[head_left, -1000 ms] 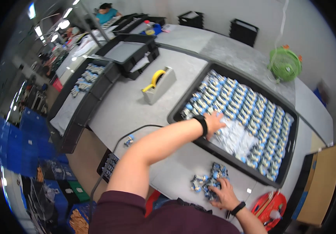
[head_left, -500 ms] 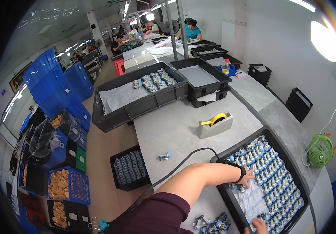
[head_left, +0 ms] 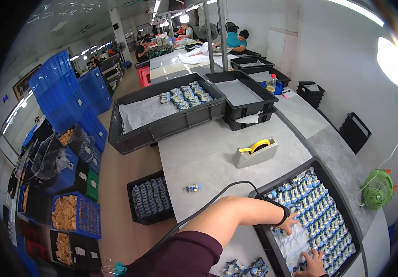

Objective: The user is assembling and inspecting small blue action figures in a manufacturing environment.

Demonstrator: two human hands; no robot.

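Observation:
Rows of small blue-and-white figurines [head_left: 321,207] stand packed in a black tray [head_left: 357,240] at the lower right. White paper [head_left: 291,247] lines its bare left part. My left hand [head_left: 288,224], a dark band at the wrist, reaches over the tray's left side with fingers apart, at the edge of the rows. Nearer the front, my right hand [head_left: 314,265] lies over the paper and the row ends, fingers spread; nothing shows in it. Several loose figurines [head_left: 245,267] are heaped on the table left of the tray, and a single figurine [head_left: 193,188] lies farther left.
A tape dispenser [head_left: 256,153] stands beyond the tray, and a black cable [head_left: 217,197] crosses the table. Farther back are a large black tray [head_left: 162,134] with figurines and stacked trays [head_left: 249,108]. A green fan [head_left: 377,189] stands at right; a filled crate [head_left: 149,196] sits below the table's left edge.
My right hand has come farther into view from the lower edge, onto the tray's paper and figurines. My left hand stays at nearly the same spot by the rows. The view has shifted slightly.

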